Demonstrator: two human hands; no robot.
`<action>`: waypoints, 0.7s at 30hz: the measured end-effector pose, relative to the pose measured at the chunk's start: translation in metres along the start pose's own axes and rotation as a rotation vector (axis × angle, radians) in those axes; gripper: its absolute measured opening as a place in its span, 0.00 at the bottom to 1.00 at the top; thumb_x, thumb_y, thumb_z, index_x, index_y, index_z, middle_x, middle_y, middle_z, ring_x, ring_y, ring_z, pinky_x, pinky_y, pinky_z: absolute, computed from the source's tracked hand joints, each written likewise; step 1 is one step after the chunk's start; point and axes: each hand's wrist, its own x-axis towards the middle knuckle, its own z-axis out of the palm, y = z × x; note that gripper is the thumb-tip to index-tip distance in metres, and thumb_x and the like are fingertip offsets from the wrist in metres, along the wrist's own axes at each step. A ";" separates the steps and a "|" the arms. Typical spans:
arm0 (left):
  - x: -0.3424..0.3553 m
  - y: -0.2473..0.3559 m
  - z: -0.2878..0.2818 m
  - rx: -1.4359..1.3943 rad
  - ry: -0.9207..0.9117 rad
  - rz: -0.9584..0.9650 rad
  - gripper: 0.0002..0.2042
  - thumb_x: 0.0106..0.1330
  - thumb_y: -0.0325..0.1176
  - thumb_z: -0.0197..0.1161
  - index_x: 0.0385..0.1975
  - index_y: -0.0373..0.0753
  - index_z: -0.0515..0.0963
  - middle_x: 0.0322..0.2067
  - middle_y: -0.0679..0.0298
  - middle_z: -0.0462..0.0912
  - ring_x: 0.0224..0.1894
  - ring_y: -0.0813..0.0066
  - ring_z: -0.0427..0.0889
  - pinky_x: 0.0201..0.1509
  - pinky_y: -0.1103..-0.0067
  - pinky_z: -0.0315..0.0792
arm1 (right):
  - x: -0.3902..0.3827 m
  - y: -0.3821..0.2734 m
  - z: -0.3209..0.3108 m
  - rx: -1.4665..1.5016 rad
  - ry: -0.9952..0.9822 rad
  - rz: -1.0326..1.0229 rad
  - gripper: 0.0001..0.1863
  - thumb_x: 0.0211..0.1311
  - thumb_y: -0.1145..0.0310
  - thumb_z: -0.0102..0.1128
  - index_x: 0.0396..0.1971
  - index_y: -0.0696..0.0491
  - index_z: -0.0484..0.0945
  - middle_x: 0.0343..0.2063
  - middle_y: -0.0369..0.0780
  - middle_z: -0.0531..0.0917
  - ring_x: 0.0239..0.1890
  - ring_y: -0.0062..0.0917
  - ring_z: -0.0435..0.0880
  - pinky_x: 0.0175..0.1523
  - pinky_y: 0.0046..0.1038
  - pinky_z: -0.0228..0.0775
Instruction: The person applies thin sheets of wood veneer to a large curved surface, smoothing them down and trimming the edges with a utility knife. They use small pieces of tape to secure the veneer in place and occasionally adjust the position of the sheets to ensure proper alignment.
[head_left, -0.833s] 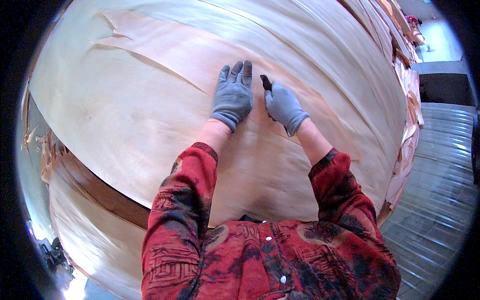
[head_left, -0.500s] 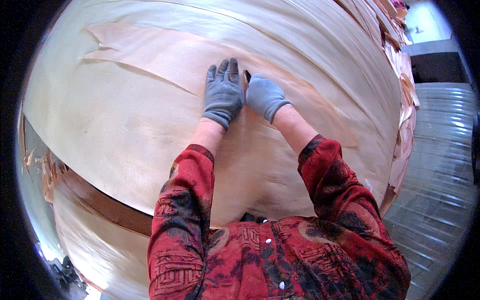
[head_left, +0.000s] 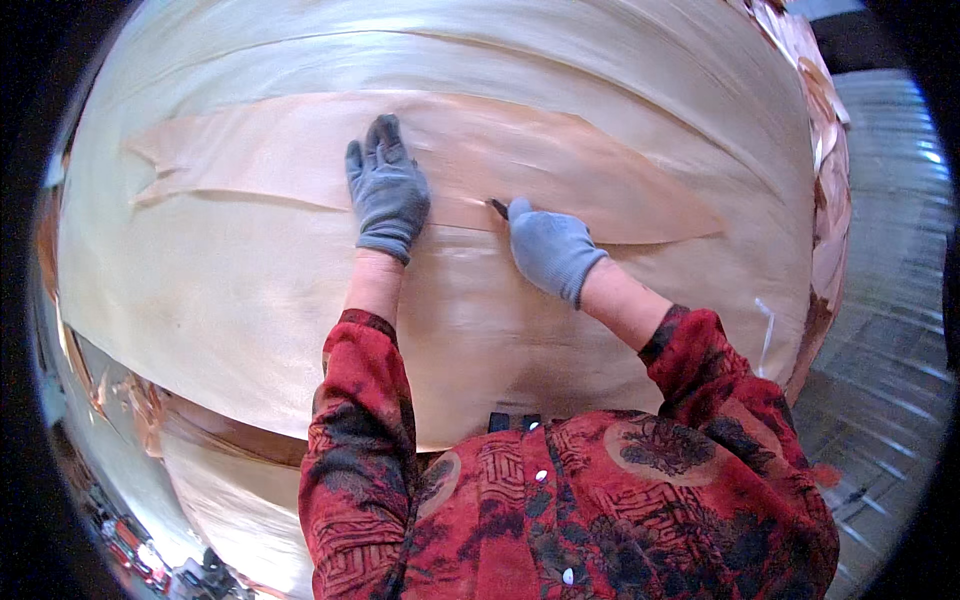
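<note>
A long, pinkish strip of wood veneer [head_left: 270, 140] lies across a broad, pale veneer sheet [head_left: 250, 290]. Its left end is notched and ragged, while the right end tapers to a point. My gloved left hand [head_left: 390, 195] rests on the strip's middle, palm down with the fingers stretched out. To its right, my gloved right hand [head_left: 552, 247] is closed around a small dark knife [head_left: 498, 208]. Only the knife's tip shows, at the strip's near edge; the fist hides the rest.
Torn, curling veneer edges [head_left: 828, 190] line the right side of the stack. Beyond them is a ridged, shiny grey surface [head_left: 890, 290]. At lower left, past a dark brown gap, another pale stack [head_left: 235, 490] stands with ragged scraps [head_left: 145, 405] beside it.
My hands have moved apart: the left one to the left, the right one rightward and nearer to me with the knife. The strip sits differently in view, its near edge now exposed between my hands.
</note>
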 end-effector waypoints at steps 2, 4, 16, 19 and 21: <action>0.004 0.021 -0.009 0.032 -0.070 -0.072 0.43 0.56 0.54 0.51 0.63 0.32 0.43 0.63 0.53 0.51 0.66 0.61 0.48 0.66 0.60 0.37 | 0.000 0.011 0.006 0.041 0.080 -0.051 0.08 0.55 0.72 0.47 0.32 0.59 0.67 0.20 0.50 0.80 0.22 0.41 0.82 0.22 0.40 0.71; 0.006 0.034 -0.019 -0.014 -0.071 -0.109 0.51 0.49 0.62 0.56 0.63 0.30 0.42 0.63 0.49 0.49 0.67 0.57 0.45 0.66 0.59 0.33 | -0.003 0.017 0.009 0.049 0.044 -0.038 0.07 0.54 0.72 0.47 0.32 0.59 0.67 0.20 0.49 0.80 0.22 0.40 0.82 0.22 0.40 0.71; 0.008 0.014 -0.016 0.002 -0.146 -0.089 0.57 0.43 0.68 0.57 0.62 0.29 0.42 0.63 0.46 0.48 0.67 0.55 0.44 0.66 0.59 0.34 | -0.022 0.086 -0.014 0.050 -0.100 -0.226 0.07 0.52 0.70 0.49 0.33 0.52 0.68 0.21 0.45 0.80 0.24 0.39 0.81 0.23 0.41 0.70; 0.008 0.008 -0.014 0.001 -0.148 -0.068 0.56 0.44 0.67 0.58 0.62 0.30 0.43 0.63 0.48 0.48 0.67 0.56 0.44 0.66 0.60 0.35 | -0.028 0.110 -0.021 -0.024 -0.162 -0.243 0.06 0.53 0.69 0.49 0.32 0.50 0.69 0.21 0.43 0.80 0.23 0.37 0.81 0.23 0.39 0.70; 0.008 0.007 -0.017 -0.011 -0.164 -0.081 0.55 0.45 0.66 0.59 0.63 0.31 0.43 0.64 0.49 0.47 0.67 0.58 0.44 0.66 0.61 0.34 | -0.030 0.129 -0.020 -0.099 -0.183 -0.263 0.05 0.53 0.68 0.49 0.30 0.49 0.70 0.20 0.42 0.80 0.23 0.36 0.81 0.22 0.37 0.70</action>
